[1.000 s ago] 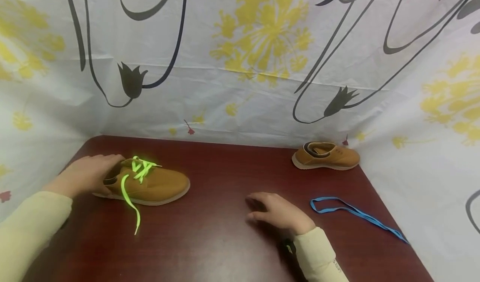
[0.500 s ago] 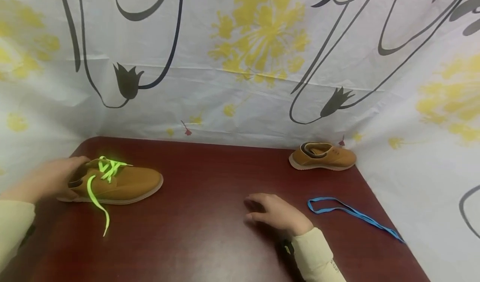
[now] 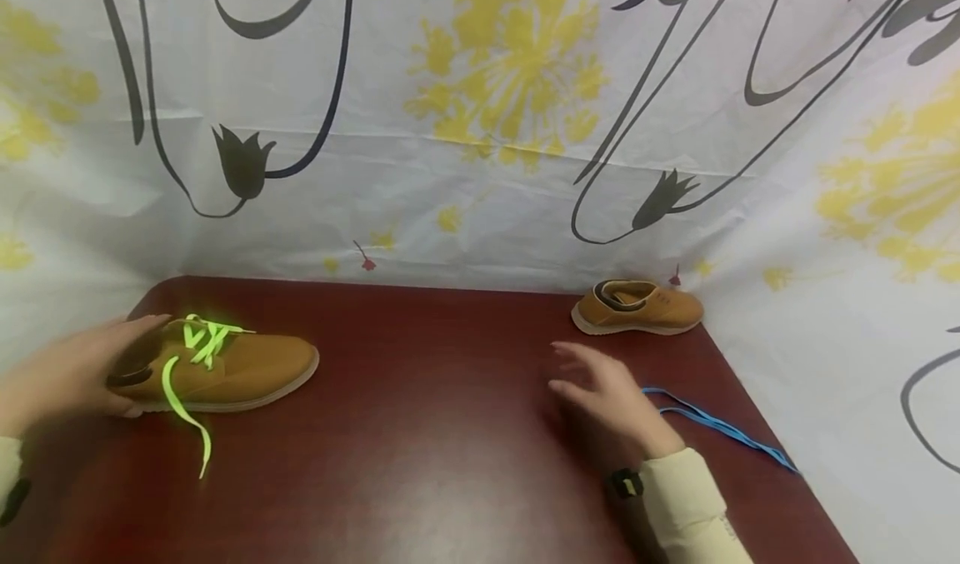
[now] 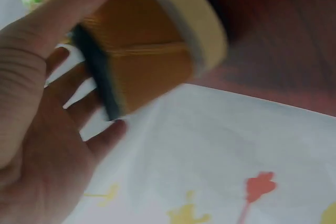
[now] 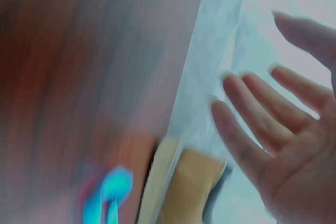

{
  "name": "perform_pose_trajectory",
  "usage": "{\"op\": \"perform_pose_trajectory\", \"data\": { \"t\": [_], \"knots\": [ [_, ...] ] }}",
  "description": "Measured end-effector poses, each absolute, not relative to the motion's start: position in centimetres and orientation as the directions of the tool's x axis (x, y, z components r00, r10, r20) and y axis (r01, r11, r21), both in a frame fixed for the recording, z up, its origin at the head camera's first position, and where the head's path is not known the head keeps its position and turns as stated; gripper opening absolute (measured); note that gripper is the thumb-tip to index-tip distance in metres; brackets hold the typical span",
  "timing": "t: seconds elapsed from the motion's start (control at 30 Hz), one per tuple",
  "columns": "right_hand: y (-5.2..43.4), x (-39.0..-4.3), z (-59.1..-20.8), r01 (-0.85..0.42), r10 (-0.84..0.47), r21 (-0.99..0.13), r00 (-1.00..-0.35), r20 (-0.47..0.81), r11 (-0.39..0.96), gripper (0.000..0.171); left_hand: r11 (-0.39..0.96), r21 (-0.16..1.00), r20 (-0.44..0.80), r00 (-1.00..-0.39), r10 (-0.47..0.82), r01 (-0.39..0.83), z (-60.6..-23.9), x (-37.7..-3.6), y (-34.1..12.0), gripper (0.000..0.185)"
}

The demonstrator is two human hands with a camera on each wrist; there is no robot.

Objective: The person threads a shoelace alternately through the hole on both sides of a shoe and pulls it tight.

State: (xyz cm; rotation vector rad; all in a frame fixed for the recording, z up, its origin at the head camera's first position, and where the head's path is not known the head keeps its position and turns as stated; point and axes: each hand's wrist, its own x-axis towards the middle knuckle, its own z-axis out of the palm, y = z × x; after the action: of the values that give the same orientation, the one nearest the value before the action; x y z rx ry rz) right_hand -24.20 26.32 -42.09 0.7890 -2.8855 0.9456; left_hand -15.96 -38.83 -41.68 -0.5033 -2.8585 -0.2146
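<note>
A tan shoe [image 3: 258, 362] with neon yellow-green laces [image 3: 206, 343] stands upright at the table's left, toe pointing right. One lace end trails onto the table. My left hand [image 3: 67, 372] is at its heel with fingers spread loosely. In the left wrist view the thumb lies along the shoe's heel side [image 4: 147, 72], and the fingers are apart and fairly straight on the other side. My right hand [image 3: 611, 397] hovers over the right half of the table, fingers extended and nothing in them. It partly hides a folded blue shoelace [image 3: 723, 424].
A second tan shoe [image 3: 663, 310], with no lace in its eyelets, stands at the table's back right corner. A white patterned cloth [image 3: 450, 172] rises along the back and sides of the dark red table [image 3: 420, 431].
My left hand slid the laced shoe to the left, then its fingers loosened at the heel. My right hand has moved right, towards the blue shoelace. The head view has shifted slightly.
</note>
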Motion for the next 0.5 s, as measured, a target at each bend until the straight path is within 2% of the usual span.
{"op": "perform_pose_trajectory", "data": {
  "t": [0.17, 0.23, 0.33, 0.4, 0.5],
  "knots": [
    [30.0, -25.8, -40.5, -0.422, -0.335, -0.468, -0.906, 0.260, 0.777, 0.054, 0.923, 0.040, 0.309, -0.883, 0.353, 0.383, -39.9, -15.3, -35.9, 0.082],
    [31.1, -26.3, -39.8, -0.411, -0.310, -0.434, -0.907, 0.285, 0.802, 0.054, 0.920, 0.008, 0.292, -0.881, 0.372, 0.392, -39.0, -15.2, -34.0, 0.075],
    [32.5, -27.2, -39.0, -0.393, -0.285, -0.401, -0.909, 0.303, 0.828, 0.058, 0.929, 0.038, 0.246, -0.904, 0.349, 0.369, -37.9, -15.2, -30.6, 0.066],
    [33.2, -27.8, -38.7, -0.376, -0.270, -0.381, -0.914, 0.304, 0.845, 0.066, 0.929, 0.076, 0.185, -0.921, 0.343, 0.362, -37.2, -15.5, -28.1, 0.063],
    [34.0, -29.1, -38.6, -0.357, -0.256, -0.345, -0.917, 0.305, 0.868, 0.080, 0.915, 0.112, 0.179, -0.913, 0.366, 0.389, -37.0, -15.9, -24.2, 0.053]
  ]
}}
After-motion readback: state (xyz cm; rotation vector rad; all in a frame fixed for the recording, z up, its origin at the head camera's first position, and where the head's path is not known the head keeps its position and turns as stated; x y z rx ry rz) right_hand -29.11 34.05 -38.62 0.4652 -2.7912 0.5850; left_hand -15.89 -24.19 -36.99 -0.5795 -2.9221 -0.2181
